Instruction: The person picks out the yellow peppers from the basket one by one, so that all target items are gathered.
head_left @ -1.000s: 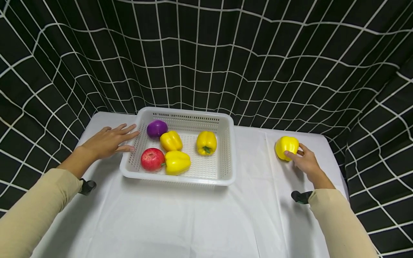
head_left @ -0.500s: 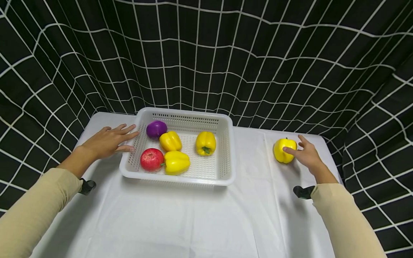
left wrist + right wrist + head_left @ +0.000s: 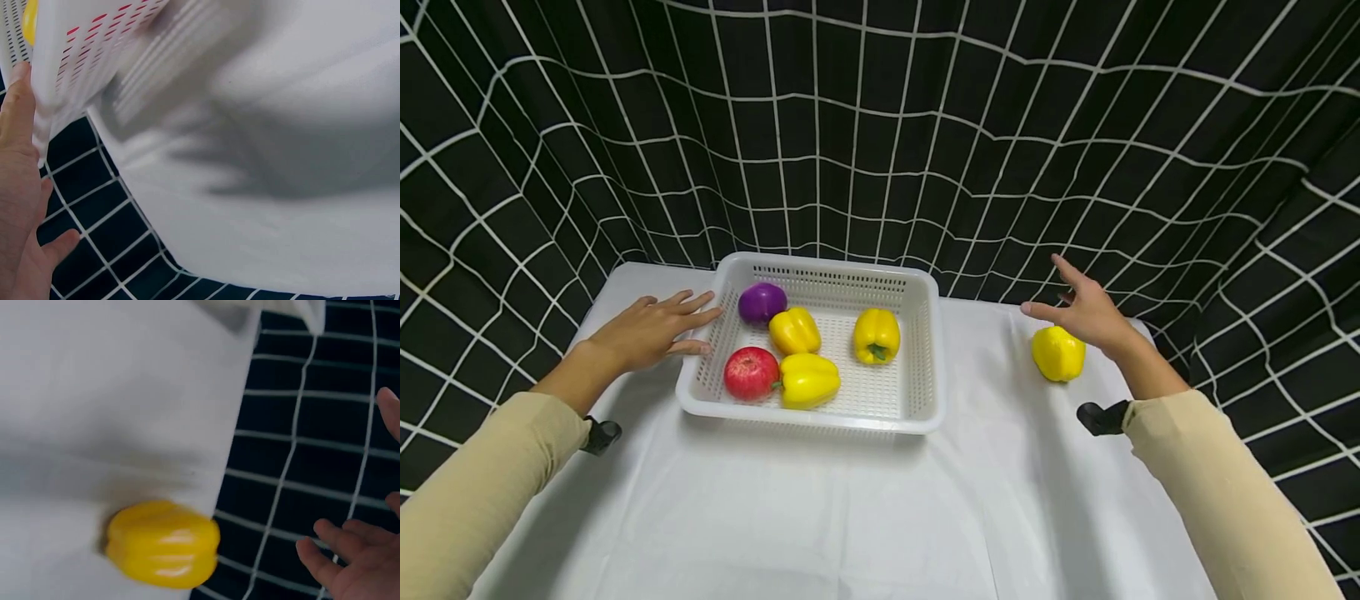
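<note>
My left hand (image 3: pixel 651 332) lies with fingers spread at the left rim of a white perforated basket (image 3: pixel 820 422). Over on the right, my right hand (image 3: pixel 1086 310) hovers with thumb and fingers apart and holds nothing. Just below it in the head view, a yellow bell pepper (image 3: pixel 1057 354) sits on the white tablecloth; the right wrist view shows the same pepper (image 3: pixel 164 544) apart from the fingers. Inside the basket are a purple round item (image 3: pixel 762 302), a red apple (image 3: pixel 751 372) and three yellow bell peppers, one (image 3: pixel 877 336) standing off to the right of the others.
A white cloth (image 3: pixel 760 517) covers the table. Black curtain with a white grid (image 3: pixel 850 125) hangs behind the table and along both sides. The basket stands left of centre, near the back edge.
My right hand has let go of the yellow bell pepper on the table and risen up and to the left, away from it. My left hand stays at the basket rim.
</note>
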Motion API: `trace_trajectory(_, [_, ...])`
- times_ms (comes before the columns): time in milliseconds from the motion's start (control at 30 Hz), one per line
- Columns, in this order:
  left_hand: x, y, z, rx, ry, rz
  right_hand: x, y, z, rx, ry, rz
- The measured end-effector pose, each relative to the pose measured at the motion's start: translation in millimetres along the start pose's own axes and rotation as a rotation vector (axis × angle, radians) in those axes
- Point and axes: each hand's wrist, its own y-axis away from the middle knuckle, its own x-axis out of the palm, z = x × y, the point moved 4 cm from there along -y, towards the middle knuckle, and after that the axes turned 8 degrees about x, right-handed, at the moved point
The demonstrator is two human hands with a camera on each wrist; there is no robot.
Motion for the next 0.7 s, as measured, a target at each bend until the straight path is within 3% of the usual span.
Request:
trace_trajectory(433, [-1.3, -0.1, -2.7, 0.002, -0.003, -0.005, 29.8, -5.5, 80.1, -0.132, 0.016, 0.064])
trace_trajectory(700, [-1.1, -0.5, -2.5, 0.000, -0.003, -0.009, 59.4, -10.1, 110.6, -0.158, -0.040, 0.116])
